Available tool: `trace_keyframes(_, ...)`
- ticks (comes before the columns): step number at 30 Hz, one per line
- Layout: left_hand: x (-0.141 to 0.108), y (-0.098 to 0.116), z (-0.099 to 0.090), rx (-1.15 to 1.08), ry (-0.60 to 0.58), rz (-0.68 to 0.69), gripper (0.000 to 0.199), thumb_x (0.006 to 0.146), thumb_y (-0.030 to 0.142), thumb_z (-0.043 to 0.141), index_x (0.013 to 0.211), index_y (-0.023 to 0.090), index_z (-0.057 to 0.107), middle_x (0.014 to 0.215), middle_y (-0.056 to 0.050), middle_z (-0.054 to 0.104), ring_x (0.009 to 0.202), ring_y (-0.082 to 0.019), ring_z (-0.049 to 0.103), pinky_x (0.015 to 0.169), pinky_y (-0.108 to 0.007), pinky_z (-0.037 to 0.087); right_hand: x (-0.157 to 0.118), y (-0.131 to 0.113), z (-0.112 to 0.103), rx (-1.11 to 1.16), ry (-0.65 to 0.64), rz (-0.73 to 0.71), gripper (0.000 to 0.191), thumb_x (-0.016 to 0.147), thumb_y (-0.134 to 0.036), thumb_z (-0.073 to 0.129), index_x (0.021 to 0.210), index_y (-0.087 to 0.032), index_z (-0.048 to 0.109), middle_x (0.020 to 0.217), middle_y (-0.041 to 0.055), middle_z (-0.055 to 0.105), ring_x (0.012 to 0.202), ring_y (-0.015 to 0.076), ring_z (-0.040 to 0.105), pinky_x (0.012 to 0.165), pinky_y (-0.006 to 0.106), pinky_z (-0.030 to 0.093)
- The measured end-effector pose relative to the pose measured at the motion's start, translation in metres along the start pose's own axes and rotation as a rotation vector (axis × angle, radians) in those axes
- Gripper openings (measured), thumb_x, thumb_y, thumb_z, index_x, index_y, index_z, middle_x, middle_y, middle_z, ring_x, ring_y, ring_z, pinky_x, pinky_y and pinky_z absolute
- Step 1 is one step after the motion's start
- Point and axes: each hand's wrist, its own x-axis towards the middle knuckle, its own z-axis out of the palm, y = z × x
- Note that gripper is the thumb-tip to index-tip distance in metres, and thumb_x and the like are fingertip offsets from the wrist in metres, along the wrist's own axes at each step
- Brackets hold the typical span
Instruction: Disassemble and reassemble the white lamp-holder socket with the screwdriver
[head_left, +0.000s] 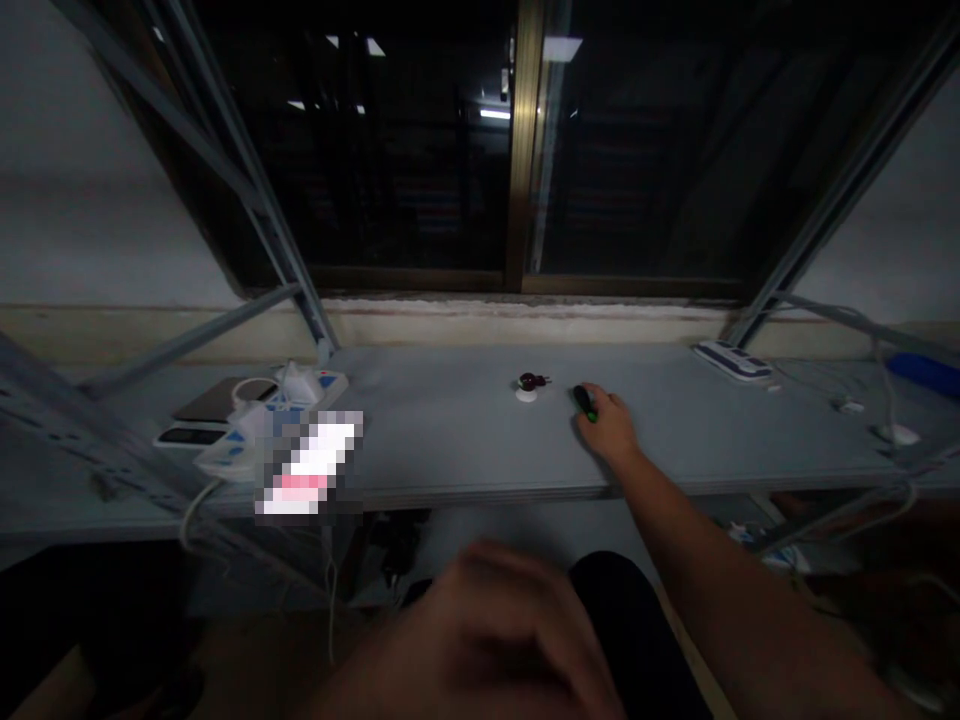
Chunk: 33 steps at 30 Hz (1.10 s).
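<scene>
On the grey shelf, my right hand (609, 428) is closed round a black-and-green handle (584, 403); the rest of that tool is hidden or too small to make out. Just left of it sits a small dark-red piece (531, 381) with a thin tip pointing right. A white round piece (526, 395) lies under or against it. My left hand (502, 630) is close to the camera at the bottom, blurred, in front of the shelf. Its fingers look curled in, and what they hold, if anything, is hidden.
White power strips (225, 458) with plugs and a flat scale (217, 405) lie at the left, beside a pixelated bright screen (311, 465). A white-and-dark device (733, 361) rests at the back right. Metal posts (281, 240) frame the shelf; a window (637, 150) is behind.
</scene>
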Motion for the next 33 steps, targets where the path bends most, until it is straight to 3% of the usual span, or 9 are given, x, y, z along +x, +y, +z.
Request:
trace_keyframes(3,0.035,-0.04,-0.02,0.046,0.196,-0.062,0.045,0.088,0.048,0.072,0.06,0.019,0.051,0.054,0.002,0.053,0.049,-0.01,0.049,0.048,-0.026,0.037,-0.001,0.001,0.0,0.031,0.007,0.032,0.057,0.082,-0.029,0.061,0.139,-0.018,0.058,0.105,0.012,0.069,0.1,0.0272,0.064,0.098,0.039,0.048)
trace_keyframes(5,0.06,-0.067,-0.032,0.13,0.289,-0.097,0.056,0.1,0.047,0.051,0.054,0.019,0.038,0.049,0.004,0.039,0.046,-0.009,0.039,0.05,-0.026,0.032,-0.002,0.001,0.001,0.056,0.006,0.051,0.054,0.081,-0.03,0.063,0.133,-0.016,0.062,0.104,0.0128,0.071,0.099,0.0275,0.066,0.097,0.04,0.049)
trace_keyframes(12,0.14,-0.176,-0.084,0.224,0.563,-0.14,0.019,0.098,0.036,0.052,0.104,0.019,0.06,0.084,-0.003,0.065,0.072,-0.014,0.06,0.068,-0.026,0.047,-0.001,0.001,0.003,0.189,0.029,0.12,0.048,0.083,-0.036,0.063,0.126,-0.016,0.065,0.096,0.0133,0.075,0.089,0.0285,0.069,0.084,0.039,0.051)
trace_keyframes(16,0.153,-0.229,-0.113,0.189,0.786,-0.242,0.029,0.09,0.044,0.066,0.079,0.02,0.053,0.064,0.003,0.055,0.055,-0.012,0.05,0.055,-0.024,0.038,-0.002,0.005,-0.002,0.293,0.087,0.17,0.049,0.094,-0.041,0.046,0.135,-0.017,0.057,0.09,0.0092,0.074,0.075,0.0229,0.068,0.073,0.035,0.051)
trace_keyframes(19,0.147,-0.254,-0.125,0.225,0.896,-0.26,0.044,0.099,0.048,0.047,0.065,0.022,0.042,0.055,0.003,0.042,0.052,-0.012,0.044,0.054,-0.026,0.035,-0.005,0.004,-0.008,0.537,0.17,0.265,0.054,0.096,-0.043,0.043,0.145,-0.021,0.046,0.088,0.0047,0.074,0.063,0.0171,0.063,0.061,0.029,0.049)
trace_keyframes(23,0.139,-0.279,-0.127,0.107,0.759,-0.294,0.015,0.1,0.032,0.044,0.094,0.021,0.052,0.065,0.004,0.051,0.056,-0.013,0.049,0.057,-0.026,0.04,-0.007,-0.001,-0.017,1.027,0.266,0.463,0.067,0.082,-0.044,0.067,0.144,-0.026,0.048,0.08,-0.0004,0.073,0.062,0.0134,0.062,0.057,0.023,0.047)
trace_keyframes(27,0.139,-0.295,-0.122,0.069,0.614,-0.314,0.011,0.089,0.02,0.057,0.1,0.02,0.057,0.08,0.0,0.063,0.074,-0.014,0.061,0.07,-0.027,0.046,0.006,-0.006,-0.034,1.347,0.15,0.489,0.08,0.069,-0.037,0.084,0.14,-0.027,0.049,0.081,0.0011,0.075,0.069,0.0153,0.069,0.059,0.024,0.051)
trace_keyframes(30,0.139,-0.296,-0.118,0.035,0.575,-0.326,0.011,0.089,0.025,0.057,0.099,0.02,0.06,0.09,-0.003,0.068,0.087,-0.016,0.065,0.076,-0.028,0.048,0.034,-0.019,-0.052,1.371,0.123,0.393,0.081,0.069,-0.03,0.085,0.14,-0.033,0.046,0.077,-0.0021,0.073,0.065,0.016,0.07,0.057,0.026,0.053)
trace_keyframes(33,0.138,-0.294,-0.114,-0.012,0.526,-0.333,0.013,0.091,0.031,0.058,0.096,0.02,0.063,0.096,-0.005,0.07,0.092,-0.018,0.065,0.077,-0.029,0.047,0.076,-0.046,-0.065,1.298,0.205,0.105,0.076,0.073,-0.023,0.078,0.14,-0.037,0.044,0.074,-0.0061,0.069,0.071,0.0171,0.072,0.058,0.027,0.056)
